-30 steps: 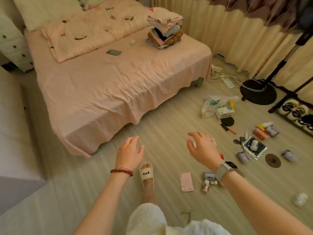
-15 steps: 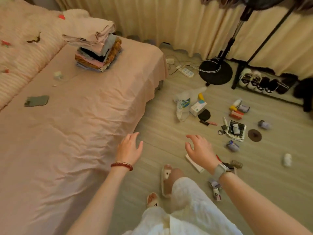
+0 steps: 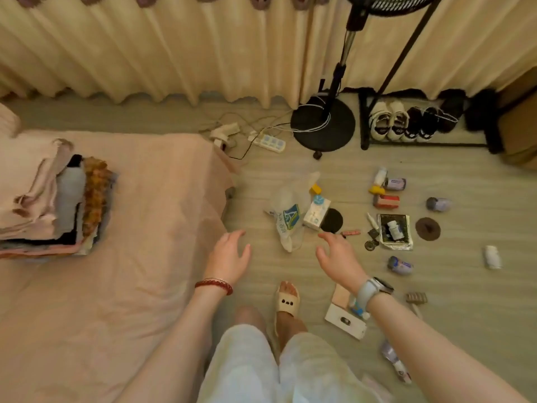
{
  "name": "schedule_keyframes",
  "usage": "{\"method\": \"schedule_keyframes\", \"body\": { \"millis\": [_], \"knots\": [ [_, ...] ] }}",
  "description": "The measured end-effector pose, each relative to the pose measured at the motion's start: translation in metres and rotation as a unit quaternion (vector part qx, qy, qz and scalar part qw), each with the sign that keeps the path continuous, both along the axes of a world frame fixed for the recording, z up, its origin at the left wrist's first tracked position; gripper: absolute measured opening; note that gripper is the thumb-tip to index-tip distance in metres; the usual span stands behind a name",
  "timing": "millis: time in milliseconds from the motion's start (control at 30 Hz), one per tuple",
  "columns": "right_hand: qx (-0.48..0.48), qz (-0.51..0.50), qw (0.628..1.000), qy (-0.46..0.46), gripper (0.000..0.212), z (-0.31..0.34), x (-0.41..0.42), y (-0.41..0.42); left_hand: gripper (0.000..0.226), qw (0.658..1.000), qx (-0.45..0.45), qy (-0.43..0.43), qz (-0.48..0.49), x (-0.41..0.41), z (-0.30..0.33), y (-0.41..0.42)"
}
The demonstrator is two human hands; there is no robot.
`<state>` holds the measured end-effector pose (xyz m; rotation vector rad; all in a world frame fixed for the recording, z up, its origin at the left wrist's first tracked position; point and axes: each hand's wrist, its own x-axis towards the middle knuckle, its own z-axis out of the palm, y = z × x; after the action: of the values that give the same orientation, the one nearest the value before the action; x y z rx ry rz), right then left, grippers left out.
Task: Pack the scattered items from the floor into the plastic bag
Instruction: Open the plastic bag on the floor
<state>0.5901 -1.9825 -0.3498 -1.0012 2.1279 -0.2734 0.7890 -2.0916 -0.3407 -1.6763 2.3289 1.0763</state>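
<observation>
Approach step, nothing packed yet. Left hand (image 3: 229,254) and right hand (image 3: 337,254) hung relaxed, fingers spread, empty, short of plastic bag (image 3: 286,216). Bag lay crumpled on floor; white box (image 3: 316,213) touched it; bottles (image 3: 401,264) scattered well right. Next, likely: grab bag, open mouth.

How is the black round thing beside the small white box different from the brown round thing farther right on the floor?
The black disc lies partly under the white box, so its left edge is hidden; the brown disc lies alone and shows whole. The black disc is plain, while the brown disc has a small dark bump at its middle. Both are round, flat and on the floor.
</observation>
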Motion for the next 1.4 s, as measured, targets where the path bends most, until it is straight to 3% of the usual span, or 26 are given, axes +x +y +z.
{"method": "schedule_keyframes", "body": {
  "millis": [133, 300, 500, 667, 767, 833, 900, 967, 1033, 1100, 1167, 1267, 1333, 1400],
  "knots": [
    [-0.013, -0.075, 0.997, -0.015, 0.040, -0.015, -0.027, -0.047, 0.042, 0.997, 0.031, 0.003, -0.065, -0.050, -0.021, -0.068],
    [-0.006, -0.177, 0.984, -0.021, 0.038, -0.089, -0.061, -0.095, 0.041, 0.983, 0.070, -0.005, -0.171, -0.110, -0.105, -0.153],
    [0.015, -0.277, 0.960, -0.048, 0.037, -0.237, -0.096, -0.136, 0.043, 0.966, 0.064, -0.020, -0.251, -0.174, -0.244, -0.231],
    [0.015, -0.254, 0.966, -0.042, 0.042, -0.389, -0.118, -0.152, 0.049, 0.939, 0.029, 0.002, -0.341, -0.214, -0.385, -0.245],
    [-0.024, -0.178, 0.983, -0.019, 0.056, -0.473, -0.133, -0.164, 0.061, 0.904, -0.022, 0.031, -0.426, -0.239, -0.469, -0.244],
    [-0.043, -0.135, 0.990, -0.007, 0.060, -0.518, -0.143, -0.170, 0.067, 0.860, -0.075, 0.036, -0.504, -0.256, -0.519, -0.246],
    [-0.072, -0.106, 0.992, 0.007, 0.050, -0.553, -0.152, -0.174, 0.067, 0.811, -0.134, 0.060, -0.567, -0.272, -0.560, -0.249],
    [-0.114, -0.110, 0.987, 0.006, 0.034, -0.577, -0.157, -0.175, 0.052, 0.762, -0.195, 0.086, -0.612, -0.286, -0.589, -0.255],
    [-0.145, -0.127, 0.981, -0.014, 0.024, -0.591, -0.160, -0.175, 0.037, 0.737, -0.229, 0.106, -0.628, -0.293, -0.610, -0.264],
    [-0.171, -0.132, 0.976, -0.035, 0.021, -0.601, -0.161, -0.178, 0.033, 0.751, -0.223, 0.130, -0.608, -0.294, -0.621, -0.274],
    [-0.199, -0.150, 0.966, -0.068, 0.019, -0.602, -0.158, -0.181, 0.033, 0.786, -0.214, 0.161, -0.557, -0.292, -0.620, -0.283],
    [-0.245, -0.199, 0.938, -0.147, 0.018, -0.590, -0.153, -0.192, 0.015, 0.830, -0.196, 0.194, -0.485, -0.286, -0.593, -0.297],
    [-0.264, -0.161, 0.945, -0.110, 0.020, -0.578, -0.154, -0.203, 0.011, 0.848, -0.216, 0.231, -0.426, -0.288, -0.570, -0.310],
    [-0.290, -0.135, 0.947, -0.022, 0.030, -0.562, -0.162, -0.219, 0.031, 0.849, -0.262, 0.265, -0.375, -0.293, -0.545, -0.325]
  ]
}}
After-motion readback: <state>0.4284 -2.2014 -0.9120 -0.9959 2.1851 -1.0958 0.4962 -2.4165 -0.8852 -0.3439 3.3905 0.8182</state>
